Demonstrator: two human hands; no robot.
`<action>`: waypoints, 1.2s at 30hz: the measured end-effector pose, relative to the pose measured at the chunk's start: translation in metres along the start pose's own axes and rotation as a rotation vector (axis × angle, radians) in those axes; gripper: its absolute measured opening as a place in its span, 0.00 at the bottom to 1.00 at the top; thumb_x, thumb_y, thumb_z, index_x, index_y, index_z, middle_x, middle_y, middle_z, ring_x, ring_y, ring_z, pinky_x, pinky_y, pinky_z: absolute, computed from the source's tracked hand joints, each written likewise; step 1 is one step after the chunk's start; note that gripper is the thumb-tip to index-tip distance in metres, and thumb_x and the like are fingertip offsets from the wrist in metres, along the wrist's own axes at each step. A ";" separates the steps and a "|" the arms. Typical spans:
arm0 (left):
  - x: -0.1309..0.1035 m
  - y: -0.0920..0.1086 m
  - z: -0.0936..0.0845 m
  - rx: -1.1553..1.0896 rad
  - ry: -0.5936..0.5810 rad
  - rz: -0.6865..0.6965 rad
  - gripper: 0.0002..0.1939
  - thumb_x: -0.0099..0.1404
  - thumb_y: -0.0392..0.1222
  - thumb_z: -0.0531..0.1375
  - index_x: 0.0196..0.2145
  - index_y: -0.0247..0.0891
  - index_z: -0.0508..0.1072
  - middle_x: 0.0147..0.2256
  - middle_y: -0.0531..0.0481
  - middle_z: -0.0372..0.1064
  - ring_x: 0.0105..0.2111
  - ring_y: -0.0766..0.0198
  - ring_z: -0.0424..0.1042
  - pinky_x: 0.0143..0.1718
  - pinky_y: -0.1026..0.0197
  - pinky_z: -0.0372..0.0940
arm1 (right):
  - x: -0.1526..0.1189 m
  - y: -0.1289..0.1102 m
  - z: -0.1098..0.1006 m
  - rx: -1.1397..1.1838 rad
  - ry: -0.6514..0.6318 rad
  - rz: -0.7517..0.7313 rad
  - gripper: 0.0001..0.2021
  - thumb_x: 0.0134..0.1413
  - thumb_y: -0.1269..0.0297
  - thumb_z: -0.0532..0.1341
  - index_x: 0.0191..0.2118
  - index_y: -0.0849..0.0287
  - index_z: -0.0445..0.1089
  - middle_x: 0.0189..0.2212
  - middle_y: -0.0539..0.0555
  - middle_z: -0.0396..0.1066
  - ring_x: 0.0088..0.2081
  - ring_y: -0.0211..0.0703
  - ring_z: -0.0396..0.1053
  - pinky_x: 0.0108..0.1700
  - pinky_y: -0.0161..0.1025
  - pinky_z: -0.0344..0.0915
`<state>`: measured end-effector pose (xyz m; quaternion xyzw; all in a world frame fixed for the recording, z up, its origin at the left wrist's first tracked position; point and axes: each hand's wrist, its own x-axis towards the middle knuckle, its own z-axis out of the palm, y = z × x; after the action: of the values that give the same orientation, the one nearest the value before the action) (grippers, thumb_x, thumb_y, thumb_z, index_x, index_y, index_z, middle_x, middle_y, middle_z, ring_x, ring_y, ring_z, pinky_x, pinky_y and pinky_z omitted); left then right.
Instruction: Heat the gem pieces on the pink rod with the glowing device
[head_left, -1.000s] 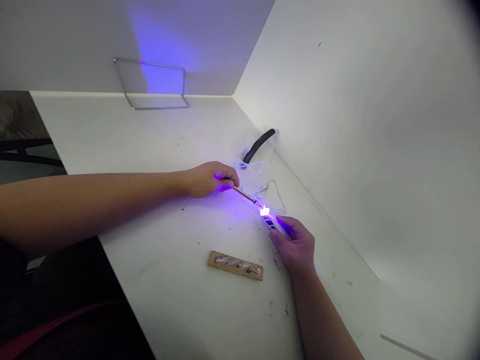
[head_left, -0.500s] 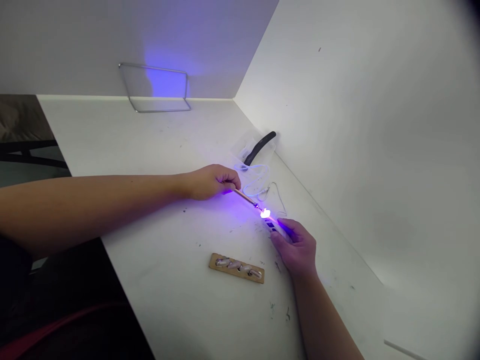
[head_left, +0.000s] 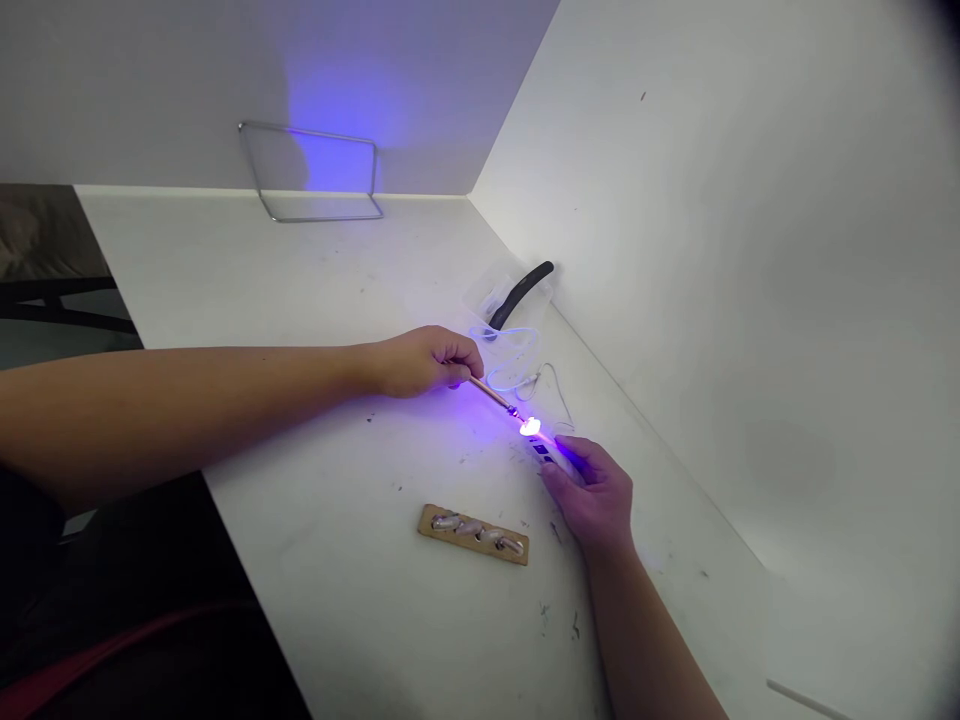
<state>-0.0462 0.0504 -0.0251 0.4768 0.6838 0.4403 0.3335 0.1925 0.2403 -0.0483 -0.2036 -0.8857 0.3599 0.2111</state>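
Pinched in my left hand [head_left: 433, 362] is a thin copper-coloured rod-like tool [head_left: 491, 392], angled down to the right. Its tip meets a bright white-violet glow [head_left: 530, 427], where a small piece is too washed out by the light to make out. My right hand [head_left: 594, 495] is wrapped round a white handheld UV lamp [head_left: 559, 458] with dark markings, lit at its far end. Nearer me on the table lies a brown strip [head_left: 474, 534] holding several shiny, pale elongated pieces, perhaps false nails.
Beyond my hands a clear plastic box [head_left: 487, 290] holds a curved black handle [head_left: 521, 295]. A white cable [head_left: 514, 378] lies coiled before it. A bent metal wire frame [head_left: 326, 219] leans at the back wall. A white wall [head_left: 750, 250] bounds the right.
Both hands, the rod-like tool and the lamp stay almost in place. The whole view has shifted very slightly, and the violet patch on the back wall looks a little different in shape.
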 end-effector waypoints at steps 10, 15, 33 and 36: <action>-0.001 -0.001 -0.001 -0.008 0.057 0.008 0.10 0.54 0.37 0.57 0.35 0.35 0.74 0.26 0.54 0.67 0.26 0.70 0.62 0.29 0.66 0.57 | 0.000 -0.002 0.000 0.016 0.008 0.008 0.14 0.42 0.66 0.66 0.39 0.55 0.72 0.35 0.52 0.74 0.36 0.45 0.72 0.38 0.42 0.69; -0.001 -0.001 -0.001 -0.068 0.073 0.019 0.08 0.54 0.37 0.58 0.32 0.34 0.73 0.24 0.55 0.66 0.24 0.71 0.62 0.28 0.66 0.58 | 0.000 -0.002 0.000 0.004 0.002 0.000 0.14 0.42 0.66 0.66 0.39 0.55 0.72 0.35 0.52 0.74 0.36 0.45 0.72 0.39 0.42 0.69; -0.001 -0.003 0.000 -0.070 0.123 0.038 0.05 0.52 0.35 0.59 0.28 0.34 0.73 0.22 0.55 0.65 0.22 0.73 0.61 0.23 0.69 0.56 | 0.000 -0.001 0.000 -0.003 0.006 0.024 0.14 0.42 0.65 0.66 0.40 0.56 0.72 0.36 0.54 0.74 0.37 0.47 0.72 0.39 0.44 0.70; -0.001 -0.003 0.000 -0.049 0.126 0.054 0.05 0.52 0.36 0.59 0.28 0.34 0.73 0.23 0.55 0.66 0.23 0.72 0.62 0.24 0.68 0.56 | 0.000 -0.002 0.000 -0.006 0.008 0.032 0.14 0.42 0.64 0.66 0.39 0.56 0.72 0.35 0.54 0.74 0.36 0.48 0.72 0.38 0.44 0.70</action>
<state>-0.0468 0.0485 -0.0278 0.4581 0.6795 0.4946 0.2895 0.1922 0.2387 -0.0466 -0.2198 -0.8825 0.3597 0.2085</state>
